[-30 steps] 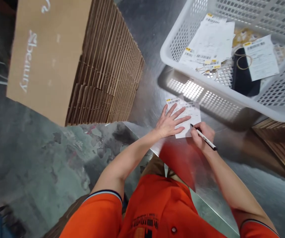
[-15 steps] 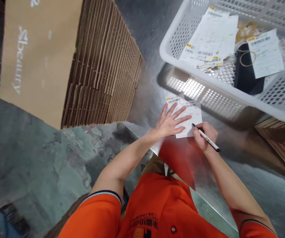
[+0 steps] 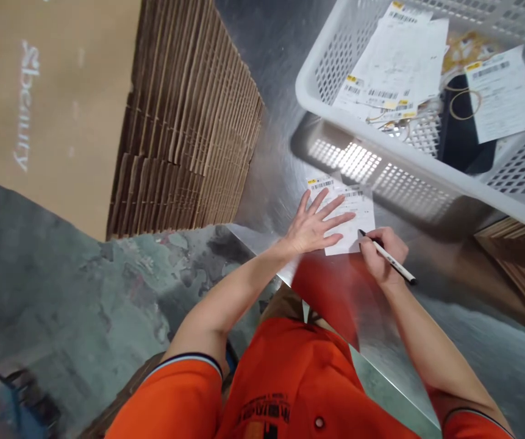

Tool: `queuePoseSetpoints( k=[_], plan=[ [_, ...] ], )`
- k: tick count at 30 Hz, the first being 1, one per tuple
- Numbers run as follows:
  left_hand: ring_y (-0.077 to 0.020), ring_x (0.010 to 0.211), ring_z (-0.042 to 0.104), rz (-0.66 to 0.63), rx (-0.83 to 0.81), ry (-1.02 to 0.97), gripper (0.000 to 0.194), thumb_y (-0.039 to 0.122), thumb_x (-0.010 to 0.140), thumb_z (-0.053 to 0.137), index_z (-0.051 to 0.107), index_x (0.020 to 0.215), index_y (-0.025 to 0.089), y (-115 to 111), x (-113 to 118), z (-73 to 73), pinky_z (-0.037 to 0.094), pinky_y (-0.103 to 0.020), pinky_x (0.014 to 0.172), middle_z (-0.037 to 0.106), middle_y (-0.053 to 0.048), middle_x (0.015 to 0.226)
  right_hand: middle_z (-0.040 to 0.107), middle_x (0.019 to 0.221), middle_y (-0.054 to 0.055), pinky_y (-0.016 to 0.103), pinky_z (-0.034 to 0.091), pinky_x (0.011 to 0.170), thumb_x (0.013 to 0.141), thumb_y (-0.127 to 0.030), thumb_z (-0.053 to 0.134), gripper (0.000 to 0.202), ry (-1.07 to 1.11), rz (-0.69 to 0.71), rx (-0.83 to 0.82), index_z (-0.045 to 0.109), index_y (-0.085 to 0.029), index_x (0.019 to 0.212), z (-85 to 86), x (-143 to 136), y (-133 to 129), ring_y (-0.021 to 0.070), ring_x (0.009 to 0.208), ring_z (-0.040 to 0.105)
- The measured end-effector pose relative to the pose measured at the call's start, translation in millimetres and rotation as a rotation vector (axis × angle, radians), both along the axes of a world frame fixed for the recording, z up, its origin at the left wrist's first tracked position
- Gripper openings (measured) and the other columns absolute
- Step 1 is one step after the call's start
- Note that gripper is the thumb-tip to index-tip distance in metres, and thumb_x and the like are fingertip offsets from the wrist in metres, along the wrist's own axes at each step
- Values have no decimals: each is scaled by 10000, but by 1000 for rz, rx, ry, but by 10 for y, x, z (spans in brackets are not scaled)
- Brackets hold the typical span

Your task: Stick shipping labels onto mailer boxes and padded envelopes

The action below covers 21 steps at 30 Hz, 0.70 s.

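Fingers spread, my left hand (image 3: 314, 225) lies flat on a white printed label sheet (image 3: 363, 210) with barcodes, pressing it to the metal table. Part of a second sheet (image 3: 321, 184) with a yellow mark shows above the fingers. My right hand (image 3: 385, 253) is closed around a white marker pen (image 3: 394, 264) with a black end. The pen's dark tip is at the right part of the sheet; whether it touches the paper I cannot tell.
A white plastic basket (image 3: 305, 91) at the upper right holds printed slips (image 3: 394, 61), rubber bands and a dark flat object (image 3: 461, 131). Flattened cardboard boxes (image 3: 189, 122) stand stacked at the left. More cardboard (image 3: 518, 262) lies at the right. The metal table's edge (image 3: 394, 384) runs near my body.
My right hand and the pen have shifted slightly right across the sheet. My left hand stays spread on the paper. The view has moved a little.
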<state>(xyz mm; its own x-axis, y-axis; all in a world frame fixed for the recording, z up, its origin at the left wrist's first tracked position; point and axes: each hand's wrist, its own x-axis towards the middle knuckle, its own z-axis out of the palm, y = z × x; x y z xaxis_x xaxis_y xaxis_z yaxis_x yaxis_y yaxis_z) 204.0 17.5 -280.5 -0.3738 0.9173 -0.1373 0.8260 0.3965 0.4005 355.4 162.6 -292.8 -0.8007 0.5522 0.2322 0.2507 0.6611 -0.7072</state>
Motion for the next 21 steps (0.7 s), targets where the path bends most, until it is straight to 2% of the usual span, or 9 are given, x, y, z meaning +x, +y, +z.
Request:
queuePoseSetpoints(
  k=[7, 11, 15, 17, 21],
  plan=[
    [-308, 1537, 153, -2, -1, 16, 513, 515, 934, 480, 466, 1443, 458, -10, 2, 2, -42, -561, 1236, 352, 73, 1603, 586, 616, 0, 293, 453, 599, 803, -208, 536, 97, 27, 1, 40, 527, -228, 708, 14, -39, -6, 164, 565, 551],
    [-313, 1540, 133, -7, -13, 4, 522, 520, 937, 475, 450, 1455, 455, -15, -6, -13, -45, -572, 1233, 343, 70, 1608, 569, 628, 4, 305, 452, 624, 805, -206, 544, 108, 3, 7, -21, 530, -228, 701, -10, -8, -20, 166, 579, 540],
    [-311, 1536, 154, -4, 16, 9, 530, 522, 916, 506, 464, 1441, 464, -18, -10, -54, -23, -578, 1231, 361, 65, 1600, 644, 745, 25, 320, 480, 664, 844, -271, 563, 69, 9, -138, -66, 599, -212, 835, -57, 32, -10, 186, 652, 594],
    [-316, 1530, 180, -3, 35, 9, 525, 512, 895, 536, 499, 1416, 456, -17, -5, -65, -3, -585, 1230, 379, 51, 1592, 692, 854, 56, 332, 490, 705, 885, -306, 550, 162, 16, -188, -7, 635, -195, 967, -81, 19, 10, 203, 730, 622],
    [-300, 1523, 209, -2, 60, -19, 578, 373, 866, 556, 491, 1440, 376, 0, 7, -51, 18, -584, 1234, 430, 7, 1566, 718, 1076, 119, 380, 443, 832, 951, -275, 500, 289, -107, -93, 244, 646, -182, 1181, -80, -100, -11, 254, 941, 608]
  ],
)
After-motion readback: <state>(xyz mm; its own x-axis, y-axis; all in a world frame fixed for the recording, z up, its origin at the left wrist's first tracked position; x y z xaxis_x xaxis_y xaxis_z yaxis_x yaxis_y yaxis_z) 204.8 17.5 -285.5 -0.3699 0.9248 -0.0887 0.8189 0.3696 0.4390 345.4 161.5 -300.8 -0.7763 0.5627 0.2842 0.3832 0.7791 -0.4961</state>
